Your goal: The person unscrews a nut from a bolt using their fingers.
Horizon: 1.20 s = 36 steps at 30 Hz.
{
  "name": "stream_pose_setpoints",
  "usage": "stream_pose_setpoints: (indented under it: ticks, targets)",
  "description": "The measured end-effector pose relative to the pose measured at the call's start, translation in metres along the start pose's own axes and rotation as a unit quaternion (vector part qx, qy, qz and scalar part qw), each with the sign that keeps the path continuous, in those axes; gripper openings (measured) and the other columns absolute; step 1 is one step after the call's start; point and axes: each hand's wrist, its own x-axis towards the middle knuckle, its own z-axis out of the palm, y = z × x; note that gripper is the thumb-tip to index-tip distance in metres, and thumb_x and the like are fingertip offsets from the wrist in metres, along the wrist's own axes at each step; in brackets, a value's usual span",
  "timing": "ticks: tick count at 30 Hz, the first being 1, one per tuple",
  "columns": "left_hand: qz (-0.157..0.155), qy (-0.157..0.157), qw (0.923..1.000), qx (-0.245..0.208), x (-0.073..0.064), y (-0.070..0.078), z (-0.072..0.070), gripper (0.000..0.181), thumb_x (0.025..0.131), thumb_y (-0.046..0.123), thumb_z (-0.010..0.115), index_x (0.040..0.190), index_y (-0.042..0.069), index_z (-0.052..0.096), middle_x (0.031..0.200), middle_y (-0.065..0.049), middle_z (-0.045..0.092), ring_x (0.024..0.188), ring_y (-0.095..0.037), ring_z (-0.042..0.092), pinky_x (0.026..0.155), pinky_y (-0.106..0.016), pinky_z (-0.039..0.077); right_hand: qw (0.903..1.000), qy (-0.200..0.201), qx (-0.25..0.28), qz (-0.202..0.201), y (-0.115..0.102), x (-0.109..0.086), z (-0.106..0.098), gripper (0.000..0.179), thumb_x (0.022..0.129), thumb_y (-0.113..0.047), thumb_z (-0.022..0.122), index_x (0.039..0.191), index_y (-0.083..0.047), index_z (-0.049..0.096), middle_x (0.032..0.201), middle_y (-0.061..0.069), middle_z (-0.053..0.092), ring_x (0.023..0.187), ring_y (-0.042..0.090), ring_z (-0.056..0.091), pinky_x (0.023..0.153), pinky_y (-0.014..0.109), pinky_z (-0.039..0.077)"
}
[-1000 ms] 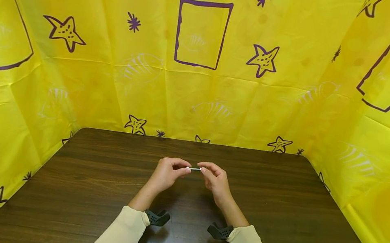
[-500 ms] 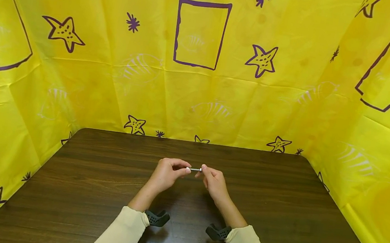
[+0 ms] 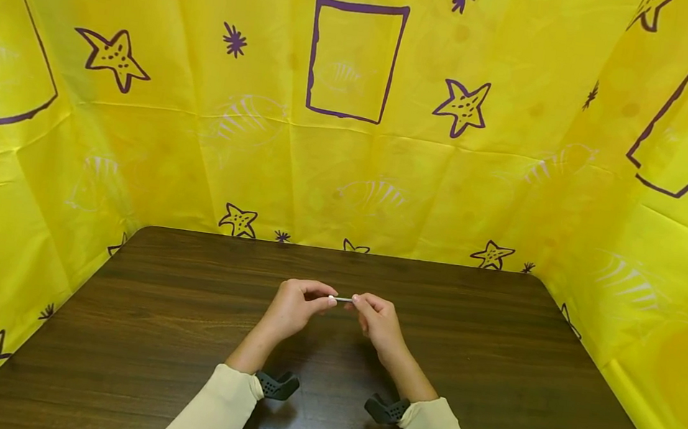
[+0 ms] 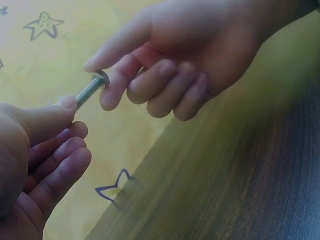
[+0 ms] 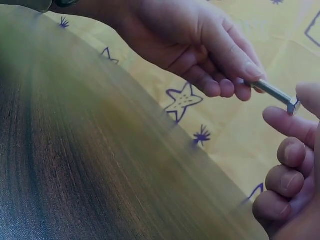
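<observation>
A silvery metal bolt (image 3: 343, 299) is held roughly level above the table, stretched between both hands. My left hand (image 3: 294, 309) pinches one end of its threaded shank between thumb and fingers, which hide that end. At the other end, my right hand (image 3: 383, 327) has thumb and index finger on the hex head. The left wrist view shows the threads of the bolt (image 4: 90, 93) and the right thumb over the head. Seen from the right wrist, the bolt (image 5: 274, 92) slants down to its head, between right thumb and index finger; the other right fingers are curled.
A dark wood-grain table (image 3: 171, 337) lies beneath both hands. Yellow cloth (image 3: 163, 147) with purple starfish drawings hangs behind it and along both sides. Each wrist carries a dark strapped device, such as the left one (image 3: 278, 385).
The right thumb and index finger have shifted against each other at the bolt's head, the thumb rising and then coming back down. The left hand and bolt have stayed in place.
</observation>
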Motion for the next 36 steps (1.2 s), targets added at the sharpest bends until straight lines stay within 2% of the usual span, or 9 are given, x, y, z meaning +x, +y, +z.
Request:
stream_pose_setpoints:
  ticks: [4, 11, 17, 26, 36]
  targets:
    - [-0.001, 0.001, 1.0, -0.001, 0.0, 0.0, 0.0, 0.013, 0.085, 0.01, 0.076, 0.094, 0.002, 0.076, 0.076, -0.001, 0.07, 0.067, -0.026, 0.066, 0.057, -0.028, 0.05, 0.9996, 0.006, 0.029, -0.003, 0.018, 0.006, -0.004, 0.02, 0.098, -0.012, 0.059, 0.088, 0.004, 0.067, 0.053, -0.002, 0.038, 0.043, 0.007, 0.03, 0.041, 0.021, 0.022]
    - [0.002, 0.004, 1.0, -0.003, 0.0, 0.0, -0.001, 0.01, 0.084, 0.008, 0.076, 0.093, 0.003, 0.076, 0.075, 0.0, 0.069, 0.068, -0.029, 0.066, 0.057, -0.028, 0.049, 0.9984, -0.004, 0.051, -0.026, 0.02, 0.005, -0.004, 0.027, 0.094, -0.01, 0.063, 0.105, 0.015, 0.06, 0.054, -0.004, 0.037, 0.044, 0.006, 0.029, 0.041, 0.021, 0.021]
    - [0.002, 0.005, 1.0, 0.0, 0.0, 0.0, -0.001, 0.01, 0.085, 0.008, 0.075, 0.093, 0.005, 0.076, 0.075, 0.0, 0.069, 0.068, -0.027, 0.066, 0.057, -0.029, 0.05, 0.997, -0.017, 0.062, -0.044, 0.021, 0.005, -0.006, 0.023, 0.092, -0.002, 0.06, 0.11, 0.013, 0.061, 0.055, -0.004, 0.038, 0.045, 0.006, 0.03, 0.042, 0.021, 0.021]
    - [-0.002, 0.008, 1.0, -0.002, -0.001, 0.001, -0.001, 0.008, 0.085, 0.007, 0.075, 0.092, 0.008, 0.077, 0.075, 0.0, 0.069, 0.07, -0.033, 0.066, 0.057, -0.029, 0.049, 0.9957, -0.025, 0.066, -0.061, 0.019, 0.004, -0.006, 0.026, 0.09, 0.002, 0.058, 0.114, 0.013, 0.06, 0.056, -0.003, 0.036, 0.045, 0.007, 0.029, 0.043, 0.021, 0.023]
    - [0.0, 0.01, 0.9999, 0.002, 0.0, 0.0, -0.001, 0.007, 0.085, 0.008, 0.075, 0.092, 0.008, 0.077, 0.076, 0.001, 0.07, 0.065, -0.016, 0.063, 0.058, -0.029, 0.051, 0.9942, -0.024, 0.071, -0.077, 0.02, 0.005, -0.006, 0.026, 0.089, 0.006, 0.058, 0.114, 0.015, 0.059, 0.056, -0.004, 0.035, 0.046, 0.008, 0.029, 0.044, 0.023, 0.022]
